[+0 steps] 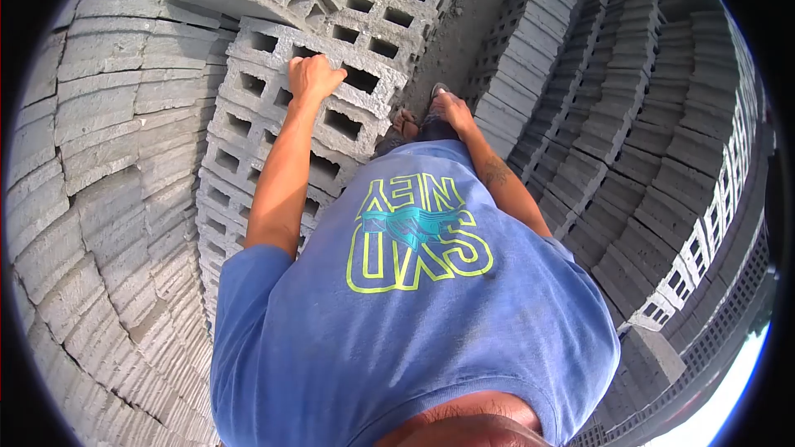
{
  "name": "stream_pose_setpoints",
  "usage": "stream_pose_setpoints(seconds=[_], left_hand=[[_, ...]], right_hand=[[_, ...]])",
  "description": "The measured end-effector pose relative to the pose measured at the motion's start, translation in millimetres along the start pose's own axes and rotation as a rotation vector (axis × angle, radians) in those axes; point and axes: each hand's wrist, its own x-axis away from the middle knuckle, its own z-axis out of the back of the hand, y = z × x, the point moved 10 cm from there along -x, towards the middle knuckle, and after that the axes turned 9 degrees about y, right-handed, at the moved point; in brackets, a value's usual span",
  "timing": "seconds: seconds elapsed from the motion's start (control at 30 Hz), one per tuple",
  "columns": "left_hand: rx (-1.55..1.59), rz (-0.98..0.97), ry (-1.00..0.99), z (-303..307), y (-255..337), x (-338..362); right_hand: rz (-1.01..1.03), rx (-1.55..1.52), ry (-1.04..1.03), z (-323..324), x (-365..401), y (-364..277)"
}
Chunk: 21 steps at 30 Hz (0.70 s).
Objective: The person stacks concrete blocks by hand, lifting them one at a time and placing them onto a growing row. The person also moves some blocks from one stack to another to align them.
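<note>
1. While the left arm stretches nearly straight, the left hand (pixel 314 79) has its grip curled shut on a hollow block (pixel 327 103) atop the stack, knuckles up.
2. Right hand (pixel 450 108)? Hanging low by the leg (pixel 436 127), elbow slightly bent; can't tell how open that grip is.

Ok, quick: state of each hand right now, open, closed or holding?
Left hand: closed on a block.
Right hand: by the leg; open or closed, can't tell.

bright daylight, shadowed aisles, glare at lower right, curved fisheye distortion, black vignetted corners
</note>
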Motion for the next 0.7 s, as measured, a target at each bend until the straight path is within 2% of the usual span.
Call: stream_pose_setpoints(seconds=[0.03,0.07,0.13,0.17,0.2,0.27,0.4,0.43,0.47,0.53,0.57,0.6,0.67,0.7], left_hand=[[0.001,0.005,0.010,1.0,-0.5,1.0],[0.006,-0.006,0.036,3.2,0.7,1.3],[0.015,0.002,0.074,4.1,-1.0,2.1],[0.030,-0.002,0.080,2.1,-1.2,2.5],[0.046,-0.001,0.090,2.3,-1.3,1.5],[0.073,0.017,0.132,6.2,-1.3,2.2],[0.144,0.058,0.187,8.9,-3.7,3.9],[0.133,0.062,0.216,9.9,-3.9,3.7],[0.120,0.060,0.238,9.9,-4.0,3.8],[0.119,0.081,0.227,9.6,-5.2,4.0],[0.148,0.089,0.245,11.5,-5.5,4.7],[0.178,0.097,0.260,12.8,-5.3,5.0],[0.198,0.103,0.224,6.9,-6.3,5.1],[0.199,0.116,0.194,8.7,-6.2,3.8]], right_hand=[[0.284,0.245,0.035,6.0,4.0,-37.0],[0.297,0.250,0.032,4.6,5.0,-51.1],[0.549,0.340,0.023,-5.9,23.9,-104.7],[0.676,0.482,-0.003,-16.3,32.9,-130.6],[0.696,0.498,-0.022,-25.1,31.9,-142.9],[0.963,0.577,-0.146,-55.0,40.6,-174.6],[0.800,0.737,-0.557,-101.4,32.1,-186.8],[0.924,0.757,-0.593,-106.9,37.6,-195.3],[0.927,0.759,-0.618,-108.5,36.0,-196.8],[0.754,0.870,-0.721,-109.1,28.4,-187.8],[0.888,0.839,-0.809,-113.3,29.1,-189.7],[0.874,0.835,-0.823,-115.5,20.6,-188.7],[1.030,0.762,-0.935,-124.1,22.6,-191.9],[1.006,0.776,-1.011,-128.6,18.8,-186.9]])
